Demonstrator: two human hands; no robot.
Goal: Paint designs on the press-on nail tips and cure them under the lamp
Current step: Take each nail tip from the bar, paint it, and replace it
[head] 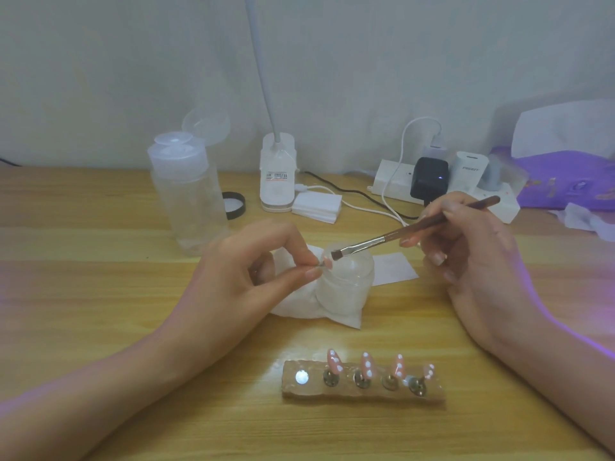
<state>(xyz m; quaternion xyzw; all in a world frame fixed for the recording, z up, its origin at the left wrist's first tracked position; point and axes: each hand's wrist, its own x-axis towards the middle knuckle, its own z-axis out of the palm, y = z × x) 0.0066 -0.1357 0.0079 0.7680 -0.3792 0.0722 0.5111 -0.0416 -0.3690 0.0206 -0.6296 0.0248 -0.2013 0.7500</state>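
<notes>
My left hand (pixel 253 267) pinches a small pink nail tip on its stand (pixel 326 262) between thumb and forefinger, just above an open frosted jar (pixel 346 287). My right hand (pixel 472 257) grips a brown-handled flat brush (pixel 399 234), its bristles right next to the held tip over the jar mouth. Near the front edge lies a nail holder bar (pixel 364 394) with several pink tips dotted white standing on pins; its leftmost spot holds no tip and shines bright. The gooseneck lamp's base (pixel 278 174) stands at the back.
A crumpled white wipe (pixel 299 311) lies under the jar. A clear pump bottle (pixel 186 194) stands back left, with a black jar lid (pixel 234 204) and a stack of white pads (pixel 316 202) nearby. A power strip with chargers (pixel 442 184) and a purple tissue pack (pixel 565 174) sit back right.
</notes>
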